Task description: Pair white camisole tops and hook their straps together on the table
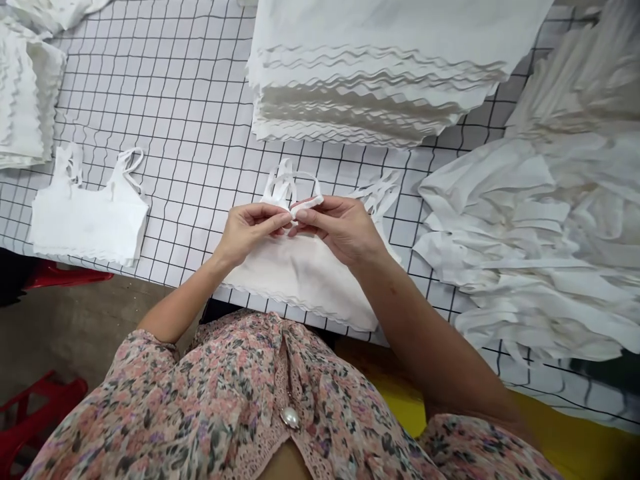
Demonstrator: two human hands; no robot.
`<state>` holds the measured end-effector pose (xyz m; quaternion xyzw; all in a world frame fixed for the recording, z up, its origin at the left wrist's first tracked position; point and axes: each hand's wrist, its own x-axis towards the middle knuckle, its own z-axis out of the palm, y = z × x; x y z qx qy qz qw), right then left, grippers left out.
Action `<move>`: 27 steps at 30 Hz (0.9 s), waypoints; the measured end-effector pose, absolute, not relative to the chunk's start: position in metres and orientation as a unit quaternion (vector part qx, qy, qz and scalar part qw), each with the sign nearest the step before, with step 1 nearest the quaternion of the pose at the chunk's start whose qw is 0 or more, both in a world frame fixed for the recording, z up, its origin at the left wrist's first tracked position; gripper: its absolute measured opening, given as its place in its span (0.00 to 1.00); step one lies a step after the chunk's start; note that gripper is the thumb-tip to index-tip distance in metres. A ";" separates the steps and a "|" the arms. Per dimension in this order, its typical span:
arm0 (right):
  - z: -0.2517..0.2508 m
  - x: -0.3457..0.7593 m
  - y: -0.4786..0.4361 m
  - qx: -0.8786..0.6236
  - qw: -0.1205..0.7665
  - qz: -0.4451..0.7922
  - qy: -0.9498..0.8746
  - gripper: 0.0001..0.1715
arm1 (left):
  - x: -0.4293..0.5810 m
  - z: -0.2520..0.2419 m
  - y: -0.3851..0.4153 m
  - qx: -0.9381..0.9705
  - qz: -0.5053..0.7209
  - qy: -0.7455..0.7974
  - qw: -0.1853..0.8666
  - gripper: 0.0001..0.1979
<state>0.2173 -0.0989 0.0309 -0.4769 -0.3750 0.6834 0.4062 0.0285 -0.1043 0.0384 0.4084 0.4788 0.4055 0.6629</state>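
Observation:
A white camisole top (pixel 305 273) lies on the checked cloth in front of me, its scalloped hem toward my body. Above its left shoulder, my left hand (pixel 253 230) pinches a thin white strap between thumb and finger. My right hand (pixel 340 227) grips the same white strap (pixel 309 177), which loops up between the two hands. The fingertips of both hands nearly meet. More loose straps (pixel 383 190) lie at the top's right shoulder, partly behind my right hand.
Stacked white fabric pieces with wavy edges (pixel 380 80) lie beyond my hands. A loose white heap (pixel 540 233) covers the right side. At left are finished-looking tops (pixel 90 220) and another stack (pixel 25 100). Red stools (pixel 45 413) stand below the table edge.

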 end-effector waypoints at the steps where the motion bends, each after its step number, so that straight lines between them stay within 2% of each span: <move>1: 0.032 0.216 -0.101 -0.476 0.411 0.675 -0.387 0.28 | 0.029 0.039 -0.104 0.408 0.405 0.480 0.662 0.13; 8: 0.039 0.208 -0.109 -0.513 0.455 0.559 -0.467 0.19 | 0.025 0.037 -0.104 0.497 0.408 0.481 0.596 0.08; 11: 0.033 0.214 -0.108 -0.529 0.425 0.499 -0.539 0.12 | 0.013 0.028 -0.104 0.625 0.349 0.500 0.488 0.07; 14: 0.021 0.224 -0.107 -0.522 0.376 0.415 -0.644 0.08 | 0.003 0.017 -0.106 0.726 0.250 0.524 0.369 0.13; 16: 0.013 0.230 -0.106 -0.506 0.353 0.359 -0.701 0.07 | -0.001 0.011 -0.108 0.753 0.202 0.530 0.332 0.14; 19: 0.004 0.234 -0.106 -0.484 0.323 0.311 -0.752 0.10 | -0.001 0.008 -0.109 0.768 0.185 0.523 0.320 0.11; 23: -0.002 0.235 -0.104 -0.458 0.278 0.289 -0.793 0.11 | -0.002 0.008 -0.108 0.776 0.188 0.507 0.324 0.07; 27: -0.005 0.233 -0.102 -0.437 0.239 0.276 -0.822 0.15 | -0.004 0.005 -0.106 0.782 0.192 0.493 0.329 0.07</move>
